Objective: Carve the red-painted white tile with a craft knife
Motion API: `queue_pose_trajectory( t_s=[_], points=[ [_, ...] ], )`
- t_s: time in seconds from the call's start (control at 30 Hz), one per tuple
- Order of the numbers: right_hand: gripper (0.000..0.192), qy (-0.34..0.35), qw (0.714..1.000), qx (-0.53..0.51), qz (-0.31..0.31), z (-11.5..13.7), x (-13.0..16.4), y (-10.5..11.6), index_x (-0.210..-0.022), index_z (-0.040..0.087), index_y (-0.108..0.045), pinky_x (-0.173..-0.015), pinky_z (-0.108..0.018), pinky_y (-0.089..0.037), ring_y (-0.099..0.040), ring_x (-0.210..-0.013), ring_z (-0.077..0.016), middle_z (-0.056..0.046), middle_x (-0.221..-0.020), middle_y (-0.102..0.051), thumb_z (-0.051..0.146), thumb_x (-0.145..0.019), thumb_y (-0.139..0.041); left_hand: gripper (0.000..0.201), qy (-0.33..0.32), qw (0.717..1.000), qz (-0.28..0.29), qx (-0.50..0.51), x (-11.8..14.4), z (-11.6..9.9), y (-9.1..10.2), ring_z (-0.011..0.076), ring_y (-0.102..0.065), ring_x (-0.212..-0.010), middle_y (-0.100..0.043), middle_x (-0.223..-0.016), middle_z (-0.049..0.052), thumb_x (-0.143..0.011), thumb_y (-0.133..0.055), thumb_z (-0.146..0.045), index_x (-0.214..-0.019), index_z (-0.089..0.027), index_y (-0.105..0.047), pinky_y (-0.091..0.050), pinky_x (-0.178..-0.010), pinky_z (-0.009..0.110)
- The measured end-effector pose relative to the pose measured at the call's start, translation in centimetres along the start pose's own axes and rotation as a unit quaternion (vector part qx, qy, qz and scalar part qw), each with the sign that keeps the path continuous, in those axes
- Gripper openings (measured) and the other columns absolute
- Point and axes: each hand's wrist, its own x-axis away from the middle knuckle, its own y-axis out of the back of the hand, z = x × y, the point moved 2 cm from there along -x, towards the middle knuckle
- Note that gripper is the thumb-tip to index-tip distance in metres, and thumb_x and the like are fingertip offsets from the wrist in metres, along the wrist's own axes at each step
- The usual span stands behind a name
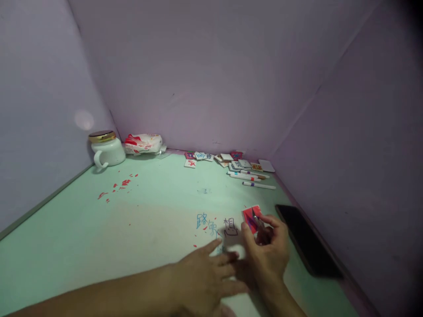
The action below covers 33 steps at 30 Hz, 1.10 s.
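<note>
The red tile (251, 217) sits on the table (155, 207), just left of the black phone (307, 240). Our right hand (268, 251) closes on a pen, colouring it; our left hand (205, 277) lies flat, empty. We judge steady strokes come next.

Green table (148, 220) with scattered tiles (231, 162)

free: green tabletop (155, 207) centre-left | blocked: phone (306, 237) right, tiles (231, 162) and markers (251, 178) far edge
</note>
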Motion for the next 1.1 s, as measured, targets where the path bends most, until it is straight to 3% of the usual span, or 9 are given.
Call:
queue_pose_trajectory(
  t_s=[0.13,0.23,0.33,0.4,0.53,0.63,0.73,0.87,1.1],
  points=[
    [0.036,0.01,1.0,-0.008,-0.003,0.1,-0.1,0.3,-0.099,0.019,-0.053,-0.054,-0.025,-0.044,-0.051,-0.063,-0.0113,-0.008,-0.103,-0.056,0.043,-0.076,-0.065,0.051,0.12,0.993,0.006,-0.017,-0.4,4.7,2.3,0.0205,-0.029,-0.142,-0.036,-0.151,0.004,-0.095,-0.042,-0.048,-0.142,-0.03,-0.039,-0.018,-0.116,0.05],
    [0.032,0.018,1.0,0.002,0.012,0.4,-0.2,0.2,-0.099,0.019,-0.053,-0.055,-0.025,-0.044,-0.049,-0.06,-0.0104,-0.007,-0.103,-0.056,0.038,-0.077,-0.065,0.047,0.239,0.969,-0.019,-0.063,3.2,10.1,3.8,0.0229,-0.031,-0.141,-0.038,-0.15,0.006,-0.096,-0.036,-0.042,-0.141,-0.028,-0.042,-0.019,-0.114,0.052],
    [0.03,0.056,0.996,-0.009,0.065,1.1,0.2,-0.4,-0.097,0.02,-0.055,-0.055,-0.025,-0.044,-0.049,-0.057,-0.0097,-0.005,-0.1,-0.06,0.036,-0.074,-0.064,0.051,0.398,0.901,-0.1,-0.139,8.2,14.2,6.0,0.037,-0.024,-0.142,-0.034,-0.15,0.023,-0.094,-0.028,-0.032,-0.137,-0.009,-0.044,-0.009,-0.106,0.07],
    [0.029,0.09,0.988,-0.03,0.121,1.9,0.9,-0.8,-0.095,0.022,-0.056,-0.052,-0.022,-0.043,-0.05,-0.052,-0.0089,-0.001,-0.09,-0.063,0.034,-0.07,-0.063,0.055,0.466,0.851,-0.157,-0.184,10.6,14.8,7.4,0.0443,-0.012,-0.143,-0.024,-0.15,0.033,-0.093,-0.024,-0.027,-0.136,0.003,-0.039,-0.002,-0.101,0.075],
    [0.032,0.137,0.944,-0.022,0.3,4.0,2.8,-1.4,-0.101,0.024,-0.057,-0.054,-0.021,-0.045,-0.057,-0.051,-0.0103,0.007,-0.068,-0.064,0.029,-0.07,-0.065,0.053,0.488,0.823,-0.196,-0.215,11.9,11.1,8.2,0.042,-0.023,-0.14,-0.034,-0.147,0.027,-0.092,-0.029,-0.033,-0.133,-0.004,-0.045,-0.019,-0.105,0.066],
    [0.04,0.163,0.912,-0.01,0.377,5.1,2.9,-1.0,-0.106,0.025,-0.058,-0.063,-0.023,-0.049,-0.066,-0.071,-0.0135,-0.002,-0.105,-0.067,0.033,-0.069,-0.072,0.044,0.451,0.841,-0.204,-0.218,11.0,6.7,7.9,0.0328,-0.044,-0.128,-0.053,-0.135,0.017,-0.09,-0.034,-0.035,-0.123,-0.014,-0.055,-0.025,-0.107,0.058],
    [0.042,0.131,0.919,0.009,0.371,5.3,1.2,-0.4,-0.107,0.026,-0.057,-0.054,-0.023,-0.047,-0.059,-0.057,-0.0123,0.001,-0.087,-0.067,0.045,-0.072,-0.07,0.029,0.351,0.884,-0.238,-0.199,9.3,2.4,7.3,0.0257,-0.062,-0.088,-0.069,-0.095,0.01,-0.091,-0.04,-0.029,-0.103,-0.017,-0.063,-0.048,-0.083,0.045],
    [0.034,0.099,0.927,0.019,0.362,4.7,-1.5,-0.9,-0.103,0.025,-0.058,-0.046,-0.023,-0.04,-0.052,-0.046,-0.0139,0.007,-0.053,-0.052,0.053,-0.087,-0.048,0.013,0.317,0.91,-0.214,-0.16,6.1,-0.7,5.2,0.0232,-0.057,-0.061,-0.063,-0.072,0.007,-0.081,-0.05,-0.023,-0.082,-0.018,-0.062,-0.046,-0.055,0.036],
    [0.029,0.093,0.937,-0.013,0.336,2.6,-0.8,-3.6,-0.079,0.023,-0.058,-0.048,-0.022,-0.04,-0.051,-0.05,-0.0121,0.005,-0.057,-0.055,0.045,-0.092,-0.045,0.032,0.247,0.935,-0.161,-0.199,3.2,0.4,-1.0,0.0304,-0.057,-0.105,-0.064,-0.114,0.016,-0.088,-0.051,-0.037,-0.109,-0.015,-0.06,-0.048,-0.082,0.041]
  ],
)
